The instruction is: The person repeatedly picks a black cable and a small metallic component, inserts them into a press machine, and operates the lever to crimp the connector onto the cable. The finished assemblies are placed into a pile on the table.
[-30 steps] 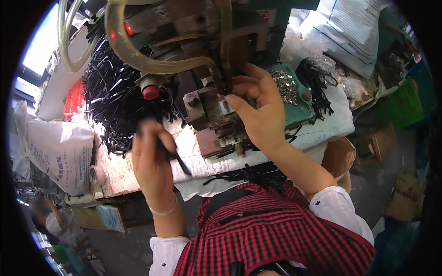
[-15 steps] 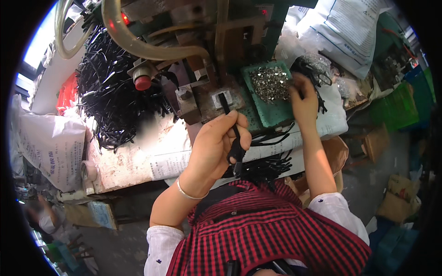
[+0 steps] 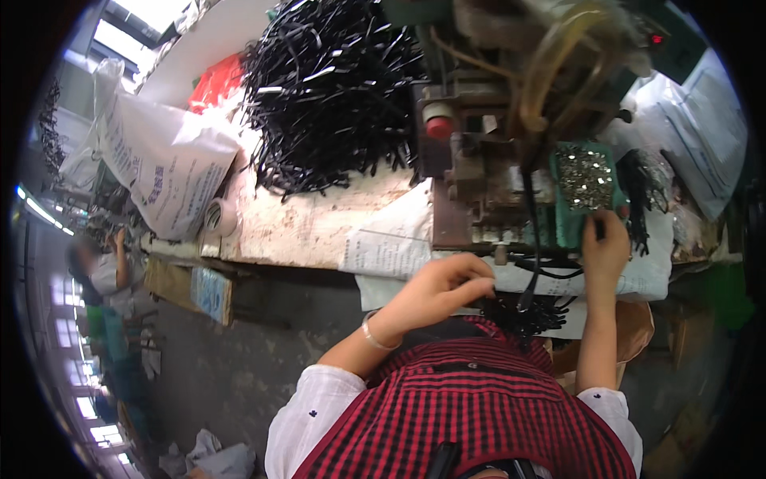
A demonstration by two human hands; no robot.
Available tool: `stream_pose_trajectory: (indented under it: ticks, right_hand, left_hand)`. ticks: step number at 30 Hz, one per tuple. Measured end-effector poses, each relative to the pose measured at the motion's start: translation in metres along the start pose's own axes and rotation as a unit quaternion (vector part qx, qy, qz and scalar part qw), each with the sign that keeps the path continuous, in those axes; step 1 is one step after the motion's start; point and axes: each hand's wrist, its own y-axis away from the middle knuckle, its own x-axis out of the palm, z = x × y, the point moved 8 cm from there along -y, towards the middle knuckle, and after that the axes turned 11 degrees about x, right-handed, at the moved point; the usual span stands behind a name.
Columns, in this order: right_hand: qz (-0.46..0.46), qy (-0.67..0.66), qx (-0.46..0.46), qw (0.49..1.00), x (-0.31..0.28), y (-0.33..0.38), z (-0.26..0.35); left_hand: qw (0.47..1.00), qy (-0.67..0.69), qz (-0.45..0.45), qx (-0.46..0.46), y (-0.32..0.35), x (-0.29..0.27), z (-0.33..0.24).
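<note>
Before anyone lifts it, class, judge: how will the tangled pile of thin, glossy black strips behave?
The pile of black strips will probably sag, since many curve loosely. Overlapping thickly, they may snag together. Shiny highlights hint at slippery surfaces.

The person's left hand is beside a bunch of black strips by the worktable. The right hand is at the near end of a green tray holding small shiny pieces.

hose: blurred | black strip pile: top cut off | right grip: contents, if any, unclear
</note>
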Motion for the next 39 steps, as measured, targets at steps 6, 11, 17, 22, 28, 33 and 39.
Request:
stream_pose_trajectory:
  ticks: [6,11,17,22,28,33,39]
  right_hand:
    - [-0.076,-0.059,-0.068,0.993,-0.014,-0.004,0.009]
    - [0.027,-0.096,0.002,0.995,0.005,-0.023,0.039]
    - [0.001,-0.038,-0.019,0.999,-0.004,-0.013,0.023]
    - [-0.016,-0.083,0.094,0.992,-0.046,0.020,-0.035]
    - [0.069,-0.158,0.131,0.976,-0.045,0.021,-0.020]
    - [0.162,-0.358,0.051,0.918,-0.021,-0.020,0.086]
    - [-0.011,-0.362,-0.072,0.929,-0.016,-0.020,0.142]
  left_hand:
    - [0.735,-0.503,-0.365,0.273,0.049,-0.123,-0.132]
    - [0.663,-0.628,-0.335,0.231,-0.050,-0.194,-0.095]
    - [0.610,-0.716,-0.331,0.077,-0.124,-0.222,-0.025]
    - [0.843,-0.471,-0.257,0.047,-0.070,-0.210,-0.022]
    - [0.936,-0.083,-0.306,0.151,0.004,-0.164,-0.034]
    - [0.901,-0.137,-0.374,0.174,-0.010,-0.178,-0.048]
    - [0.875,-0.071,-0.419,0.234,-0.011,-0.163,-0.004]
